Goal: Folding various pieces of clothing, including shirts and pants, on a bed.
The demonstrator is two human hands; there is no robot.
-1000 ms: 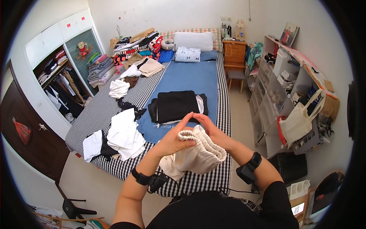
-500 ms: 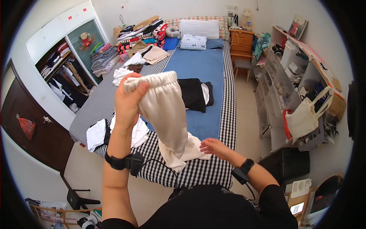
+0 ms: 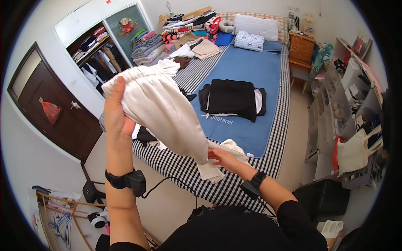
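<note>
A pair of cream satin trousers [image 3: 161,111] with a gathered elastic waistband hangs slantwise above the near end of the bed. My left hand [image 3: 118,111] is closed on the waistband, holding it up at the left. Down at the lower part of a leg, my right hand [image 3: 226,160] has its fingers closed on the fabric's edge; its fingertips are partly hidden. The lower ends of the trousers trail on the black-and-white checked bedding [image 3: 180,165]. Farther off, folded black clothes [image 3: 232,98] lie stacked on the blue mat [image 3: 255,69].
Piles of clothes [image 3: 188,29] fill the bed's far left, beside a pillow [image 3: 255,27]. A wardrobe [image 3: 98,54] and a brown door [image 3: 42,104] stand left. Shelves with a cream tote bag [image 3: 356,146] line the right. Cables run from my wristbands.
The view has turned left. My left hand has carried the waistband outward, stretching the trousers into a slant. My right hand has come from beside the leg to grip it.
</note>
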